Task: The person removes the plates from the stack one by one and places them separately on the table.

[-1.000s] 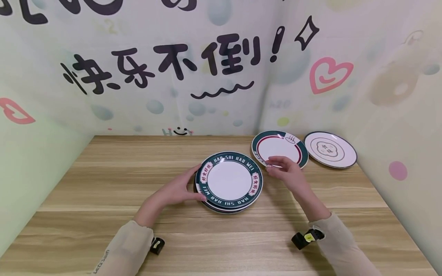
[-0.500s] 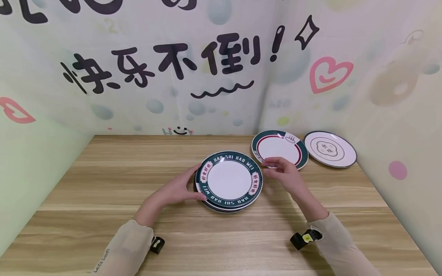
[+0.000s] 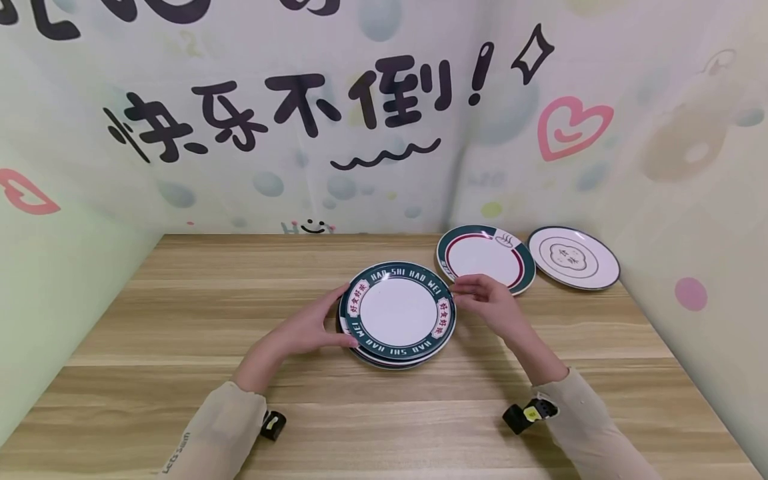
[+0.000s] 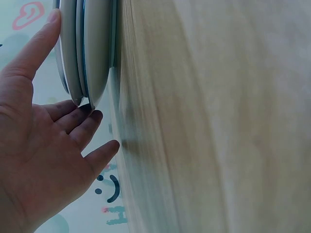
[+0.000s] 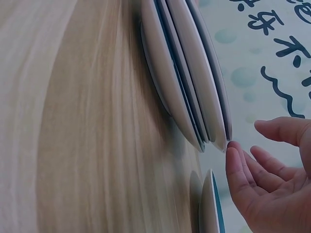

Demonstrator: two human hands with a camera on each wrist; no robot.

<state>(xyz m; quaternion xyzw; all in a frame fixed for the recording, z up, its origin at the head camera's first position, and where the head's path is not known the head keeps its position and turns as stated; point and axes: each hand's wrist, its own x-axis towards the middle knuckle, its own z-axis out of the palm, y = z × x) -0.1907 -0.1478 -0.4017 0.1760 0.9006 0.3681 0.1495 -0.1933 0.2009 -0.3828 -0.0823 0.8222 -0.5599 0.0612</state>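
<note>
In the head view, a stack of round, shiny plates, the top one white with a dark green rim, sits in the middle of the light brown wooden table. The left hand is spread wide round its left side, maybe to keep it from sliding. The right hand is by the other side. Behind, a round white plate with a green rim and red ring and a round white plate with a thin dark rim lie beside the stack, likely to leave it some room.

In the left wrist view, the thumb is on the top rim and the fingertips touch the edges below, more a rest than a tight squeeze.

In the right wrist view, the fingers bend loosely, thumb apart, with nothing in between. One fingertip is at the rim; I can't tell if it touches.
</note>
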